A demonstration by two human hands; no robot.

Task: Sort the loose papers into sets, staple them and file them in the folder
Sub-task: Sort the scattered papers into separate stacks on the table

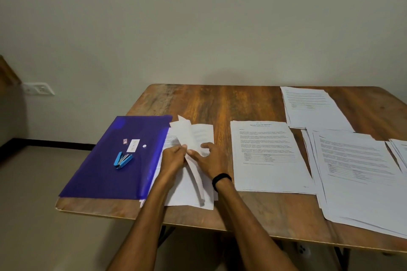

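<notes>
1. Wooden table (231, 103) with dark streaked grain, set against a plain pale wall (198, 17); white wall socket (39, 88) low at far left; pale floor with a dark skirting strip.
2. Purple translucent folder (105, 169) flat on the near left part of the table, bearing a blue stapler (123, 160), a small staple box (125, 140) and a white label (133, 145); label print too blurred to read.
3. Paper set being sorted (191, 191) just right of the folder, its left edge under the folder's right edge.
4. Left hand (172, 157) closed, pinching lifted sheets (187, 132) that curl upward off that set.
5. Right hand (209, 158), black wristband (221, 178) at the wrist, fingers partly spread, pressing on the set and touching the raised sheets; hands close together.
6. Printed stack (268, 156) right of the hands, with centred heading and small table; wording unreadable.
7. Further stacks: one at far right (315, 108), a fanned one at near right (361, 178), another cut off by the right edge (399, 152).
</notes>
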